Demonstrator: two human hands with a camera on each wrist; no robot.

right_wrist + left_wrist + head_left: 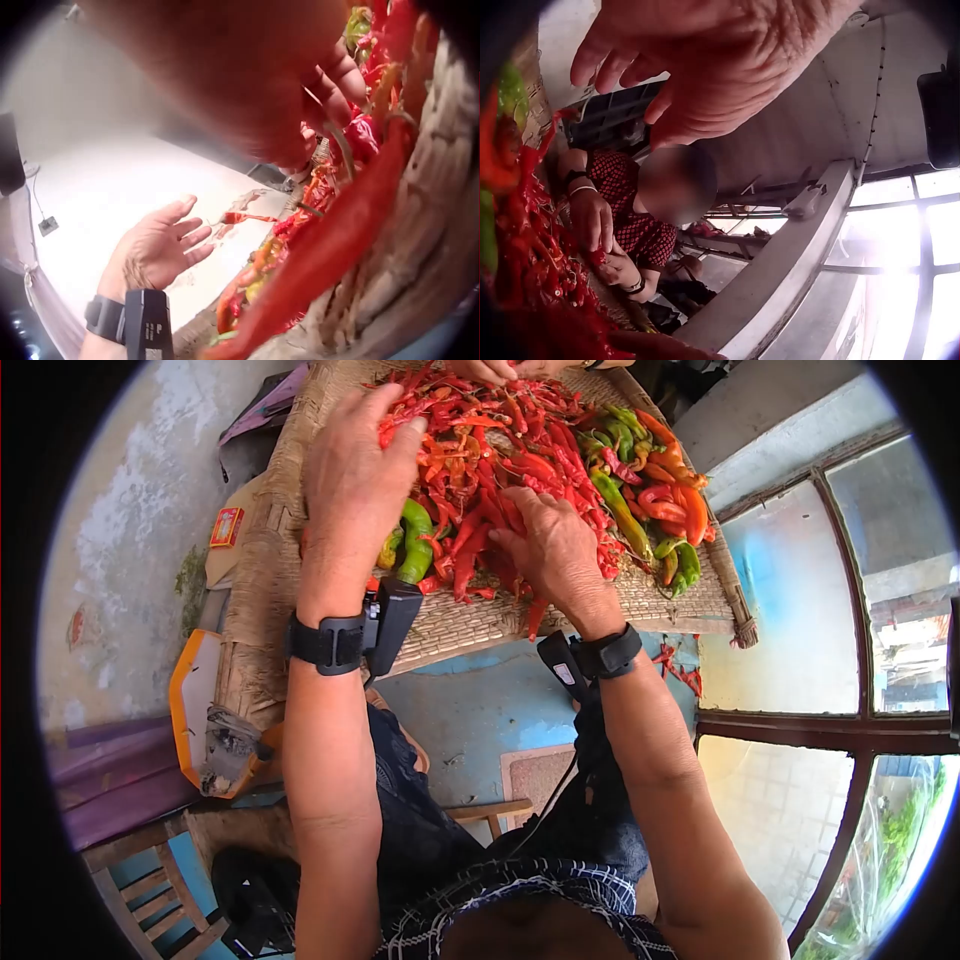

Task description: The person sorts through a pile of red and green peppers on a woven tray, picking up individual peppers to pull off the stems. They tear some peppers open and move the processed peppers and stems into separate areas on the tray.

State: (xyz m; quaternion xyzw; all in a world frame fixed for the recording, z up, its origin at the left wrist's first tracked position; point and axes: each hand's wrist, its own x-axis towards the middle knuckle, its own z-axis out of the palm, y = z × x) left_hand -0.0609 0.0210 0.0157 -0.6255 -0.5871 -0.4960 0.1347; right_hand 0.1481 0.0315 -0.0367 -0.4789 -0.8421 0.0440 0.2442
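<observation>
My left hand (360, 480) is over the left side of the pepper pile, fingers spread and loosely bent. In the right wrist view a thin red pepper (251, 218) is by the fingertips of this left hand (161, 247); whether they touch its stem cannot be told. The left wrist view also shows a red pepper (549, 135) just below those fingers. My right hand (565, 550) lies low over red peppers (475, 525) at the near middle of the pile, thumb and forefinger apart. Its palm and other fingertips are hidden from above.
The peppers lie on a woven tray (480, 630). Green and orange peppers (625, 515) are at its right, a large green one (415, 540) at its left. Another person's hands (490, 370) work at the far edge. A window (800, 590) stands on the right, an orange-edged box (195, 700) on the left.
</observation>
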